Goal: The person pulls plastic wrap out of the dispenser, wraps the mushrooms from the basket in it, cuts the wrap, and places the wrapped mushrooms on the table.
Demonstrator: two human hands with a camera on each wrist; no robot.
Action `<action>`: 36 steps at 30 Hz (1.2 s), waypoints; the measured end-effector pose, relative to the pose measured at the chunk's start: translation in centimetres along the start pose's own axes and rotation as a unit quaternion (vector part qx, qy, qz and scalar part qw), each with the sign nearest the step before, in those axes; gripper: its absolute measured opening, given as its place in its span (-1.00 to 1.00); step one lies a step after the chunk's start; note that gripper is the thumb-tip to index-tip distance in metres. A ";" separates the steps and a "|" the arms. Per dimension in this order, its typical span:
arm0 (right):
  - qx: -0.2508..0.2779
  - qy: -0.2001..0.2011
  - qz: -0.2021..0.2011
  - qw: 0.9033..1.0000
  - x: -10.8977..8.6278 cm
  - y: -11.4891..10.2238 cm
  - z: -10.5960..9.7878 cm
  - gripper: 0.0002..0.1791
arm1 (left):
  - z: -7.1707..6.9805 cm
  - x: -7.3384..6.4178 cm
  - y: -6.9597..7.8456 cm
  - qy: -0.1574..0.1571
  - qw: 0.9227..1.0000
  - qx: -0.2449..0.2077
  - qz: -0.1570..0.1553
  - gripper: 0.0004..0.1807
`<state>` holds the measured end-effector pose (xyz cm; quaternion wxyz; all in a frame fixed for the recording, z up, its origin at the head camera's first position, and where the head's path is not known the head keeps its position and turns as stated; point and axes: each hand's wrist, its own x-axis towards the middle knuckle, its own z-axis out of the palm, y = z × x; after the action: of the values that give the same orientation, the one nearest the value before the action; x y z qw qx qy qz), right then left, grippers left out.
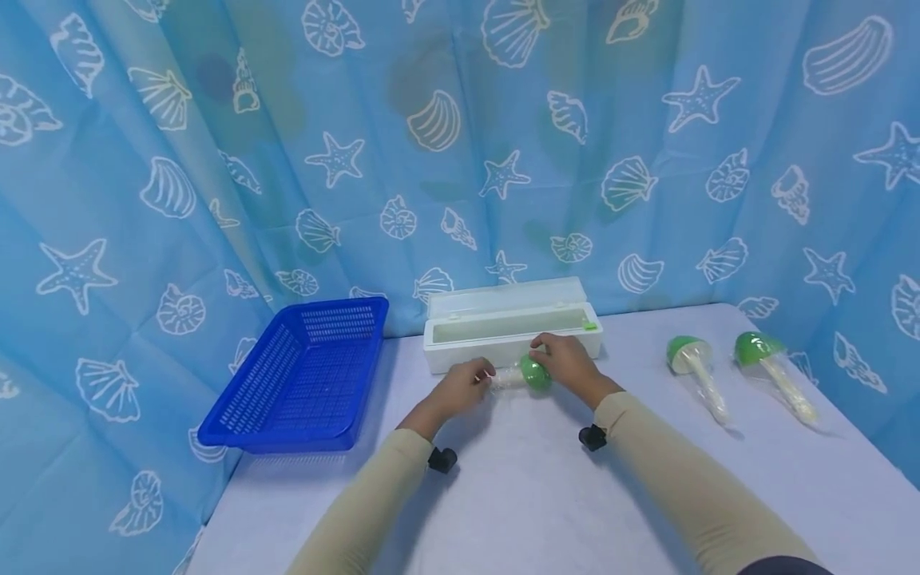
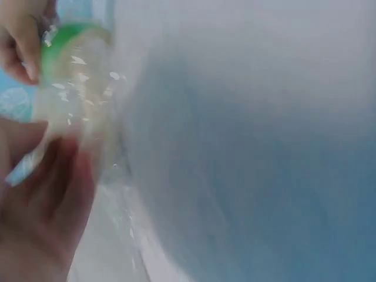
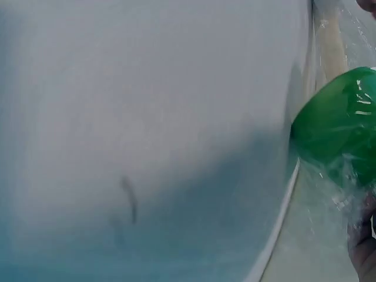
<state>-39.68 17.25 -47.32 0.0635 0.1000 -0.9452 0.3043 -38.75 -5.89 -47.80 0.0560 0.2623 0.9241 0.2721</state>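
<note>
A green-capped toy mushroom (image 1: 534,373) in clear plastic wrap lies sideways between my hands, just in front of the white box (image 1: 442,357). My left hand (image 1: 460,390) pinches its pale stem end through the wrap. At the cap end, my right hand (image 1: 568,363) grips the wrapped cap with thumb and fingers. The left wrist view shows the left fingers (image 2: 70,170) on the crinkled plastic around the stem. In the right wrist view, the glossy green cap (image 3: 341,126) fills the right side, and the right hand shows only at the edge.
The long white box stands with its lid (image 1: 506,295) raised at the back and a small green tab at its right end. A blue plastic basket (image 1: 287,442) sits to the left. Two more wrapped mushrooms, one (image 1: 693,359) beside the other (image 1: 779,371), lie at the right.
</note>
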 end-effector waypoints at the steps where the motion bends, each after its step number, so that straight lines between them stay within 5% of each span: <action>1: -0.004 -0.002 -0.002 1.000 0.0 0.0 -0.1 -0.72 | -0.1 0.1 -0.2 0.021 0.999 0.029 -0.010 -0.73; 5: -0.009 -0.012 -0.008 1.000 -0.1 -0.1 -0.3 -0.70 | 0.2 0.6 -0.7 0.049 0.985 0.159 -0.040 -0.55; 13: 0.017 -0.034 0.000 0.999 0.2 -0.8 -0.2 -0.71 | 0.5 0.4 -0.2 0.041 0.960 0.275 -0.006 -0.71; 17: 0.053 -0.050 0.037 0.997 0.4 -1.2 -0.5 -0.71 | 0.3 0.2 0.3 0.029 0.964 0.266 0.008 -0.70; 20: 0.030 -0.086 0.058 0.994 0.5 -1.8 -0.4 -0.68 | 0.3 0.2 0.4 0.018 0.970 0.242 0.007 -0.70; 23: 0.019 -0.130 0.043 0.990 0.7 -2.5 -0.2 -0.58 | 0.6 0.1 0.1 0.007 0.970 0.241 0.017 -0.67; 26: 0.127 -0.151 0.052 0.979 0.6 -2.8 -0.6 -0.53 | 0.7 -0.1 -0.2 0.005 0.965 0.258 0.041 -0.66; 29: 0.294 -0.133 0.079 0.943 0.4 -1.5 -1.4 -0.55 | 0.4 -0.4 -0.2 0.003 0.962 0.268 0.049 -0.66; 32: 0.384 -0.072 0.098 0.915 0.0 0.7 -2.1 -0.59 | -0.2 -0.9 0.1 0.004 0.969 0.246 0.035 -0.64; 34: 0.401 -0.036 0.104 0.910 -0.4 2.1 -2.3 -0.61 | -0.6 -1.2 0.1 0.006 0.974 0.223 0.027 -0.63; 36: 0.383 -0.012 0.104 0.918 -0.9 3.2 -2.3 -0.63 | -0.8 -1.4 0.0 0.008 0.982 0.190 0.021 -0.63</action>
<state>-39.37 21.28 -47.45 -0.0226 0.0209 -0.7623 0.6465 -37.69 -6.99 -47.15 -0.0082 0.2855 0.9537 0.0948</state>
